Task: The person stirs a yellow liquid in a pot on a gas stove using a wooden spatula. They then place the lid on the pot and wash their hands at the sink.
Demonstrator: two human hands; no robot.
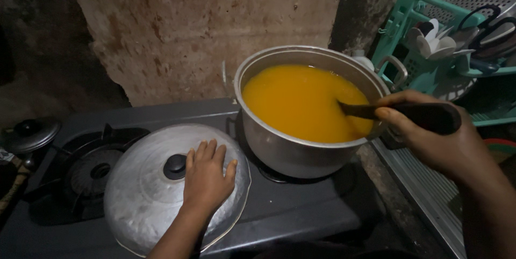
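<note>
Nearest to me, left hand (207, 178) lies flat with its fingers spread on the lid (145, 194), just right of the black knob (174, 166), gripping nothing. That lid rests on the stove (301, 210), partly over the left burner (97, 170). Right hand (430, 135) is closed around the dark handle of a spoon (398, 113). Its long axis runs nearly level, leftward from the fist, over the near-right rim and into the orange liquid (295, 100) in the pot (290, 151), which stands just beside the lid.
</note>
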